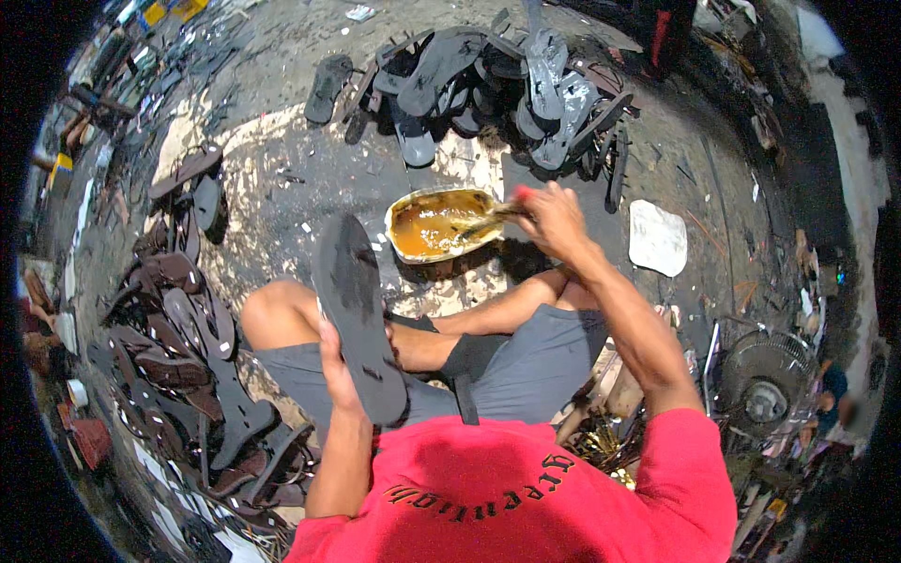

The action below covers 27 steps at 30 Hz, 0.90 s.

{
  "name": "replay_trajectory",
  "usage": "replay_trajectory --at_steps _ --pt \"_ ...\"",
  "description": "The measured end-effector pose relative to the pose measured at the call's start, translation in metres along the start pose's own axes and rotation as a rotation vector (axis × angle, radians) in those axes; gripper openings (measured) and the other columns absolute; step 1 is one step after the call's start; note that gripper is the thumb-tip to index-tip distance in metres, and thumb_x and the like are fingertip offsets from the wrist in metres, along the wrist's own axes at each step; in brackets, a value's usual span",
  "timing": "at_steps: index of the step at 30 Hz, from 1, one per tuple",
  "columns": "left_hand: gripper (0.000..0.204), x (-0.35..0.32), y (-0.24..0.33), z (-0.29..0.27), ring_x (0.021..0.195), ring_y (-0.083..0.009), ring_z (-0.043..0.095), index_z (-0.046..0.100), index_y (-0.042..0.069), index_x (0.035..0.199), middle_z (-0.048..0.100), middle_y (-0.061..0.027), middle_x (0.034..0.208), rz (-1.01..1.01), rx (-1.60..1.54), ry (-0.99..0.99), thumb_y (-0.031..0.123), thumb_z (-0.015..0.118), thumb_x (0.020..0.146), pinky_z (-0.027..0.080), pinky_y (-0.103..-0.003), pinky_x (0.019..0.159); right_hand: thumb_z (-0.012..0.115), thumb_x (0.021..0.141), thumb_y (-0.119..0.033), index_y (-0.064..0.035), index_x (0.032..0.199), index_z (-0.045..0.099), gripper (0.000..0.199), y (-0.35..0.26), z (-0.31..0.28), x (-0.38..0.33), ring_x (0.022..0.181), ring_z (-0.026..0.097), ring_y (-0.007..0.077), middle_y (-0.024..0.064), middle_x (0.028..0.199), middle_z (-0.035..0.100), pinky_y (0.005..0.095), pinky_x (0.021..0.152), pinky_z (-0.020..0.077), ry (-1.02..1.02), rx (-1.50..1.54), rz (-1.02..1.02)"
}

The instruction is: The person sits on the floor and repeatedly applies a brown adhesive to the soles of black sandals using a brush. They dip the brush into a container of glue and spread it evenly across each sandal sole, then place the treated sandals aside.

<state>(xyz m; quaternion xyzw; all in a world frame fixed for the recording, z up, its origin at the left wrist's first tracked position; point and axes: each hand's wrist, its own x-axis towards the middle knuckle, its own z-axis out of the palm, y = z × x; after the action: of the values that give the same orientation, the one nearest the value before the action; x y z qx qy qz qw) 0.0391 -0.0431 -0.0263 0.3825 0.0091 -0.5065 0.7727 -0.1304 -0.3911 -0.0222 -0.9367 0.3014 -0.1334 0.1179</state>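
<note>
At 7–8 o'clock from the pale-rimmed tray [450,254]: dark flat sole [349,286], gripped by its edges in the left hand [340,364], broad face up. Right hand [552,218] at 3 o'clock, closed round a brush [490,221], brush end reaching into the tray's amber liquid [432,225]. Dark footwear pile [446,70] at 12, brown sandal heap [178,361] at 8, farther out. White pad [657,237] at 3, past the right hand. Fan [760,380] at 4.

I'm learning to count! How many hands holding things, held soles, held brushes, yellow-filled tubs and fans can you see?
Left hand plus right hand: 2
Held grey sole: 1
Held brush: 1
Yellow-filled tub: 1
Fan: 1
Total: 6
</note>
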Motion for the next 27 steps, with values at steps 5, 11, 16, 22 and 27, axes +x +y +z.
replay_trajectory --at_steps 5,11,16,22,27 --pt "0.062 0.083 0.037 0.032 0.085 -0.0273 0.073 0.06 0.006 0.127 0.07 -0.0153 0.115 0.135 -0.146 -0.195 0.061 0.047 0.102 0.062 -0.04 0.068 0.069 0.099 -0.025 0.0015 0.114 0.072 0.031 -0.112 -0.057 -0.018 0.094 0.067 0.0142 0.0096 0.103 0.075 0.0314 0.086 0.0531 0.245 0.828 0.327" --pt "0.059 0.083 0.028 0.096 0.079 -0.0283 0.073 0.06 0.006 0.127 0.072 -0.0153 0.11 0.204 -0.431 0.082 0.058 0.049 0.102 0.062 -0.042 0.07 0.068 0.095 -0.02 -0.0097 0.117 0.074 0.024 -0.192 -0.013 -0.02 0.111 0.062 0.0353 0.0131 0.117 0.069 0.0454 0.099 0.0451 0.176 0.824 0.114" --pt "0.064 0.088 0.059 0.076 0.077 -0.0349 0.072 0.059 0.005 0.13 0.071 -0.0213 0.107 0.149 -0.29 -0.187 0.061 0.051 0.101 0.064 -0.041 0.062 0.069 0.094 -0.017 -0.0073 0.115 0.072 0.023 -0.193 0.002 -0.053 0.113 0.064 0.0279 0.0091 0.117 0.07 0.0438 0.098 0.0451 0.166 0.785 -0.309" --pt "0.065 0.085 0.048 0.086 0.098 -0.0319 0.071 0.06 0.005 0.132 0.07 -0.0197 0.118 -0.175 -0.399 -0.44 0.061 0.046 0.103 0.06 -0.045 0.089 0.072 0.089 -0.024 -0.0148 0.119 0.071 0.032 -0.171 -0.009 -0.001 0.092 0.056 0.0315 0.0071 0.107 0.067 0.0448 0.078 0.0414 0.313 0.759 -0.457" --pt "0.061 0.096 0.053 0.071 0.11 -0.0317 0.069 0.06 0.005 0.135 0.066 -0.0157 0.132 -0.061 -0.291 -0.449 0.056 0.045 0.105 0.056 -0.049 0.097 0.075 0.084 -0.019 -0.0134 0.12 0.069 0.037 -0.169 0.005 0.015 0.1 0.061 0.0308 0.0092 0.112 0.068 0.0427 0.081 0.0436 0.125 0.778 -0.558"
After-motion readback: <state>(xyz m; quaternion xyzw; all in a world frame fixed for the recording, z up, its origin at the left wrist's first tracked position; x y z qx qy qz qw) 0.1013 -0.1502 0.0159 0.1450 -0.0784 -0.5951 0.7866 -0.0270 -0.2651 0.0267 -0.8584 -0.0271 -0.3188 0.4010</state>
